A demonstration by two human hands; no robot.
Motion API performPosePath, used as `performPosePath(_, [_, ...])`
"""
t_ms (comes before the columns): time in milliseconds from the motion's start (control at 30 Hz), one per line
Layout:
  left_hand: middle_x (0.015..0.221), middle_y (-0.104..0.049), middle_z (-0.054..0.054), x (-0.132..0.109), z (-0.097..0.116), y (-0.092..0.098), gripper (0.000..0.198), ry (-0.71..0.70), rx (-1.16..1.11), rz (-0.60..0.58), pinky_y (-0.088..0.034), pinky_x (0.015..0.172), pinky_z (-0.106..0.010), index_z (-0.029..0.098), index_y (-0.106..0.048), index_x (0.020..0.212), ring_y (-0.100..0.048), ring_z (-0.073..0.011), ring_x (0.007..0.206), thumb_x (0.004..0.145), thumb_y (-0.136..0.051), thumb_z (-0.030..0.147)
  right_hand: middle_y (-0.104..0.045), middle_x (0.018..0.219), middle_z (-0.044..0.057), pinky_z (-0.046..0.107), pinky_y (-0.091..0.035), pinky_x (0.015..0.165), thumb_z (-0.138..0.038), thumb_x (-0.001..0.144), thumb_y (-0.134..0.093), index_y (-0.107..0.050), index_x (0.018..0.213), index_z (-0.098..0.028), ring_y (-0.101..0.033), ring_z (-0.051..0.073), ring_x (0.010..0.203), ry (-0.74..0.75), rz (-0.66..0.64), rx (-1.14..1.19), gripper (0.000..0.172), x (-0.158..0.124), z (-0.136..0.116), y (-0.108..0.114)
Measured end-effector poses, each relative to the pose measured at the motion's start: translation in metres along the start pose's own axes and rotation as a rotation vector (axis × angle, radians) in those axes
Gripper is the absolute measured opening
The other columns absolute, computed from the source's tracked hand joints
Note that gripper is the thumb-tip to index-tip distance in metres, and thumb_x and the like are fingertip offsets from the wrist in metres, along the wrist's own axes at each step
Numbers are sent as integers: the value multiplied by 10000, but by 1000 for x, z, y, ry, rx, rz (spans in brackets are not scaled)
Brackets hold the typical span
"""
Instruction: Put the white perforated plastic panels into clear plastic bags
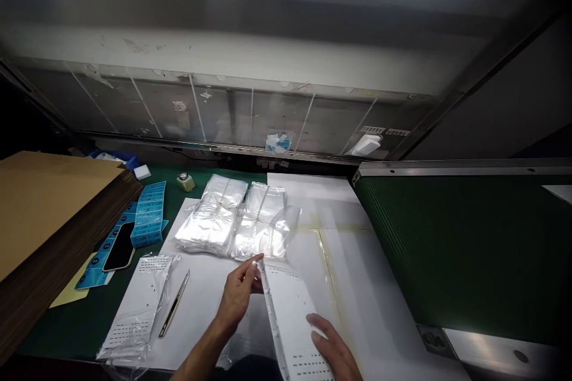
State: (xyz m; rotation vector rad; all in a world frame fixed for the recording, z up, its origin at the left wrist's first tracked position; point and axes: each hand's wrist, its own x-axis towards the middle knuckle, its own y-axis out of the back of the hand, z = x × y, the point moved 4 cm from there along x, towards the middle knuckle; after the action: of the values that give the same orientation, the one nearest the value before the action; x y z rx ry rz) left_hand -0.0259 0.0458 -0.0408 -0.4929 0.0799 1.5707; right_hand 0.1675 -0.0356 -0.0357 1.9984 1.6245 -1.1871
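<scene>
A long white panel with rows of dark slots [290, 303] is held slanted between both hands over the white-covered bench. My left hand [239, 289] is closed in a pinch at its far left corner, partly hiding that corner. Around its right edge, near the close end, curls my right hand [333, 345]; the undersides of those fingers are hidden. Just beyond the panel lie two tied bundles of clear plastic bags [212, 217]. To the left, a similar slotted panel in clear plastic [138, 303] lies flat, with a box cutter [174, 303] beside it.
At the left are a cardboard stack [53, 202], blue label sheets [149, 214], a phone [120, 247] and a small glass jar [185, 181]. A green conveyor belt [460, 238] runs along the right. A ledge with clear dividers [252, 110] spans the back.
</scene>
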Motion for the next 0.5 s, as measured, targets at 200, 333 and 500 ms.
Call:
performPosePath(200, [1313,-492,-88,-21,-16,-4,506,34,-197,68,-438,960,-399,230,-487,1273,-453,-295,1190,847,-497,504,-456,1357,71,412,-453,852,-687,669,-572,-181,1406,-342,-565,295,1056,214,9,-174,903,-8,3,-36])
performPosePath(333, [1368,-443,-40,-33,-27,6,470,114,-430,57,-389,1018,-377,275,-453,1292,-374,-262,1267,873,-463,489,-574,1207,104,437,-439,858,-715,731,-451,-201,1402,-284,-577,292,1018,235,-26,-314,836,1,-6,-32])
performPosePath(500, [1362,-447,-69,-53,-37,10,518,240,-441,1,-285,1082,-442,243,-446,1303,-315,-286,1301,860,-473,508,-646,887,58,361,-490,701,-617,663,-626,-547,1020,-217,-600,254,814,321,-26,-415,542,13,-26,-20])
